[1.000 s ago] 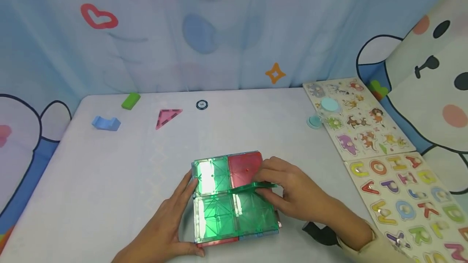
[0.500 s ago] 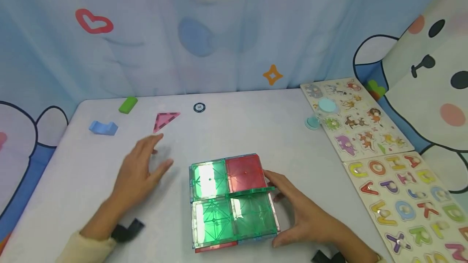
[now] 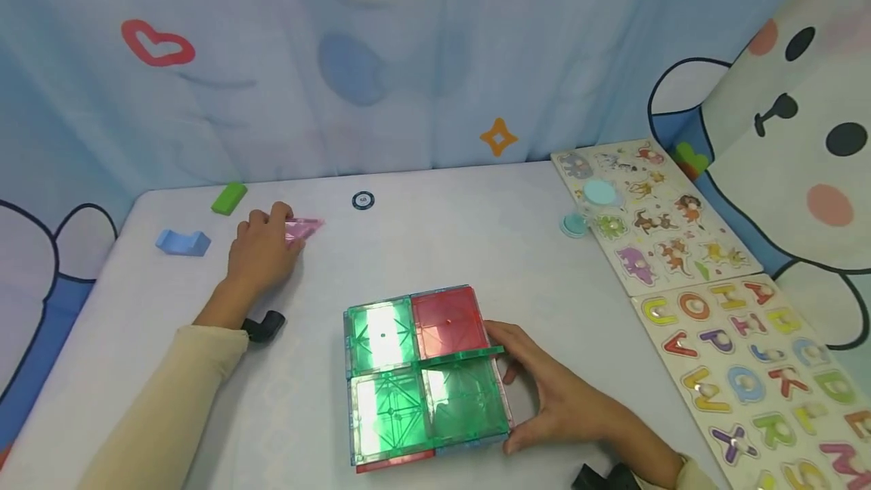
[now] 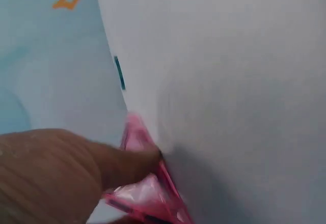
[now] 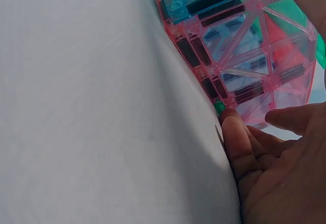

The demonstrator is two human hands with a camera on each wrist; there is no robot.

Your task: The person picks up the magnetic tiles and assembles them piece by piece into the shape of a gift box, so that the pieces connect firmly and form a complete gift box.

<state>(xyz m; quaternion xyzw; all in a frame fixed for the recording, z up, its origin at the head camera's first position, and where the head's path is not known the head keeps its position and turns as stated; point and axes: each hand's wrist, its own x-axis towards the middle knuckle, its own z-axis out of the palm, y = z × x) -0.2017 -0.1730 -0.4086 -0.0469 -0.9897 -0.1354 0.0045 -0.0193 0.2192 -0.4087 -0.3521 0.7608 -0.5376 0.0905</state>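
My left hand (image 3: 261,252) pinches a pink triangular magnetic tile (image 3: 302,228) toward the back left of the table. In the left wrist view, a digit lies across the tilted pink tile (image 4: 145,191). A box-like build of magnetic tiles (image 3: 425,376) stands front centre, its top showing three green squares and one red. One green tile (image 3: 463,356) stands on edge across that top. My right hand (image 3: 558,399) rests at the build's right side, fingers spread and lightly bent. In the right wrist view, the fingertips touch the low edge of its pink side wall (image 5: 254,56).
A green block (image 3: 229,199) and a blue notched block (image 3: 183,243) lie back left. A small round disc (image 3: 363,200) sits near the back edge. An animal puzzle board (image 3: 656,210) and a letter puzzle board (image 3: 755,369) line the right, with teal round pieces (image 3: 574,225) by the former.
My left hand has left the build's left side, reached to the back left and taken hold of the pink triangle. My right hand has let go of the upright green tile and moved down beside the build.
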